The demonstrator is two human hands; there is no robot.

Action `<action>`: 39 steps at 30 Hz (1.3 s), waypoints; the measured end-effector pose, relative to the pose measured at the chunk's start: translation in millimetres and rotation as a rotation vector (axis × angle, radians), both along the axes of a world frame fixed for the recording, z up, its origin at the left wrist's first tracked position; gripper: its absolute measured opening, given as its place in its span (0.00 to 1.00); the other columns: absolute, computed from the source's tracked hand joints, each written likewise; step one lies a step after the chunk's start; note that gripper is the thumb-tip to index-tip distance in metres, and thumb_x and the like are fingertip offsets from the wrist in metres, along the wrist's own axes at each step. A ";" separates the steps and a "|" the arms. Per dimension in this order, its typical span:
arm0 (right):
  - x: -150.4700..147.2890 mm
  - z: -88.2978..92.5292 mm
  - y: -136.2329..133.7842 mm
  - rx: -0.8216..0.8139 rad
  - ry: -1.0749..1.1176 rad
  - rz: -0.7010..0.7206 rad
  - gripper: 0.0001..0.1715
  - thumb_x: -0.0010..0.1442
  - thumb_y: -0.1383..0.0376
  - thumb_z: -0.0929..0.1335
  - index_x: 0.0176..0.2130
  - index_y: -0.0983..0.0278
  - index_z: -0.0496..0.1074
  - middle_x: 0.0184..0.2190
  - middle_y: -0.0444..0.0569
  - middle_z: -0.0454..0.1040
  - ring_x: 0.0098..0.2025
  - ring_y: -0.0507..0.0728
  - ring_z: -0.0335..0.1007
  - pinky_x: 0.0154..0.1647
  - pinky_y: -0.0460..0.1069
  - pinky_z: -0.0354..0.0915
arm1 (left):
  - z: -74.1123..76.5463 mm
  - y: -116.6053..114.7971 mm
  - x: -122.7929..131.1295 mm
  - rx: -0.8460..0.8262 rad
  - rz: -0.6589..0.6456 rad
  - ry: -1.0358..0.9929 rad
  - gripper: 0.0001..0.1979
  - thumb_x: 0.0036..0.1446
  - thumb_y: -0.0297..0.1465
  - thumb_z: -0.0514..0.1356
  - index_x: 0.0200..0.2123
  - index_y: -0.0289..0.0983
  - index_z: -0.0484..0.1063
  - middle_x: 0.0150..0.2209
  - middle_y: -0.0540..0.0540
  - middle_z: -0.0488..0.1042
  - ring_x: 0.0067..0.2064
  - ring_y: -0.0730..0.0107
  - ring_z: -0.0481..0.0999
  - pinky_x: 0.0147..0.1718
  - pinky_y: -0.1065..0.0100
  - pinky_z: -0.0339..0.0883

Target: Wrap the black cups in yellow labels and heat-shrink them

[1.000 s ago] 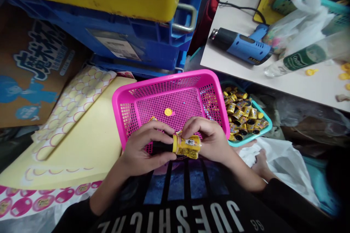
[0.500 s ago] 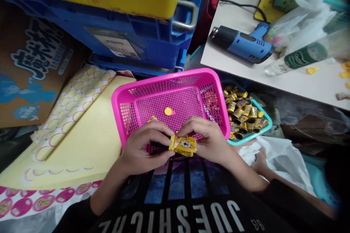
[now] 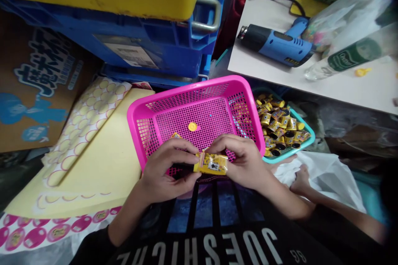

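Observation:
Between both hands is a small yellow container in a shiny printed plastic sleeve, lying nearly level over the near side of a pink basket. My left hand pinches its left end between thumb and fingers. At the other end, my right hand has its fingers closed on the sleeve, with the index finger bent over the top edge. Part of the container is covered by my fingertips. Inside the basket lie a round yellow cap and, partly behind my left hand, a yellow printed piece.
A teal basket full of similar yellow wrapped containers stands at the right. On the white table are a blue heat gun and a clear bottle. Stacked blue crates rise behind; sticker sheets lie left.
The container has shifted slightly right and its right end has risen a little, showing its printed face more levelly. Both hands keep their hold. The whole view has moved slightly.

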State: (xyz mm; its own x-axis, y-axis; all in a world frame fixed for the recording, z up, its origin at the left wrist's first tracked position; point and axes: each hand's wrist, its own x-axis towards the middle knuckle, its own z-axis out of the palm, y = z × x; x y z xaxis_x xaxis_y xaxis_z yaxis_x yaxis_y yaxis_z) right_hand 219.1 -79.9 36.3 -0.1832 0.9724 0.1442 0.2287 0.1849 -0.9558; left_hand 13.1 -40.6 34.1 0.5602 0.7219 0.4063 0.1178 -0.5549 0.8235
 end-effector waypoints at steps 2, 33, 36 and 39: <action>-0.8 -1.3 0.2 0.024 0.007 -0.012 0.01 0.56 0.69 0.71 0.33 0.66 0.73 0.27 0.45 0.75 0.28 0.49 0.69 0.26 0.43 0.64 | 0.7 0.4 0.5 0.003 -0.036 -0.022 0.16 0.48 0.21 0.67 0.40 0.38 0.71 0.40 0.46 0.75 0.41 0.68 0.78 0.40 0.66 0.77; 19.1 -16.7 21.9 0.008 0.041 -0.054 0.10 0.64 0.60 0.67 0.44 0.61 0.65 0.45 0.49 0.66 0.49 0.54 0.64 0.52 0.53 0.62 | -28.4 -5.1 21.8 -1.466 0.307 -0.643 0.08 0.58 0.29 0.63 0.42 0.36 0.77 0.48 0.44 0.77 0.47 0.70 0.78 0.43 0.74 0.77; 16.3 -11.0 26.8 0.068 -0.176 0.061 0.13 0.64 0.56 0.68 0.44 0.60 0.67 0.49 0.51 0.65 0.54 0.58 0.61 0.57 0.59 0.58 | -21.5 -4.2 27.3 -1.608 0.346 -0.741 0.07 0.60 0.27 0.61 0.40 0.34 0.77 0.48 0.44 0.78 0.48 0.70 0.77 0.44 0.76 0.76; 12.1 -13.8 30.9 0.068 -0.260 0.115 0.18 0.60 0.52 0.71 0.44 0.59 0.69 0.54 0.52 0.64 0.58 0.62 0.59 0.58 0.62 0.58 | -17.5 -4.8 29.8 -1.641 0.366 -0.787 0.06 0.60 0.26 0.61 0.39 0.33 0.78 0.46 0.43 0.78 0.46 0.70 0.78 0.40 0.76 0.76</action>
State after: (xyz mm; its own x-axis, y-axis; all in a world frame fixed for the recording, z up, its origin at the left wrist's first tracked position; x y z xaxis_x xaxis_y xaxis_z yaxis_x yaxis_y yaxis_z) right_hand 231.1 -49.0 22.4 -0.3312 0.9329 0.1417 0.4386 0.2852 -0.8522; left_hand 42.9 -45.5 16.6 0.3569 0.6392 -0.6812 -0.5958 0.7174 0.3611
